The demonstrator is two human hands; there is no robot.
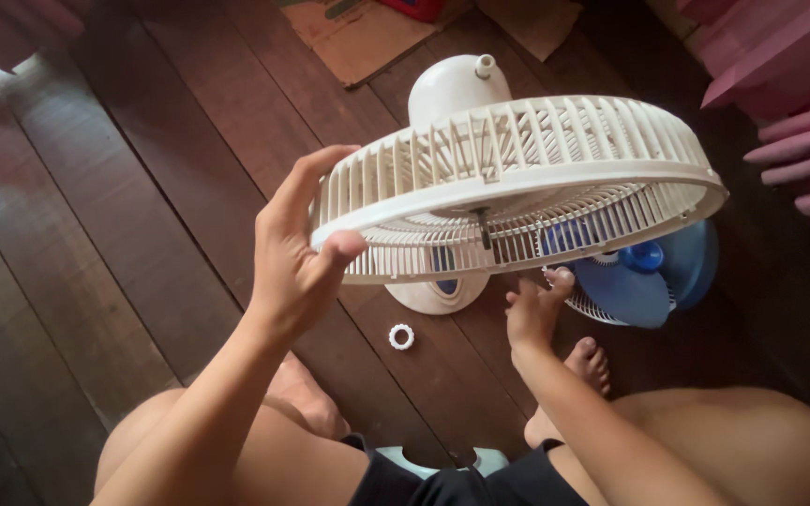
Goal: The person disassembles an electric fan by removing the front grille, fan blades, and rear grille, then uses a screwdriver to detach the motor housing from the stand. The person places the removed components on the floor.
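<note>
My left hand (297,248) grips the near-left rim of a white round fan grille (517,183), holding it tilted above the floor. Under the grille, my right hand (534,305) reaches up with fingers pinched near its lower edge; whether it holds something small is unclear. Behind the grille stands the white fan motor body (452,84) with its shaft pointing up. A blue fan blade (649,272) lies on the floor at the right, partly over another white grille. A small white ring nut (401,336) rests on the floor between my hands.
Dark wooden floorboards (114,215) run under everything. Flattened cardboard (358,33) lies at the back. Pink pleated fabric (789,103) hangs at the right. My bare knees and a foot (591,361) are at the bottom.
</note>
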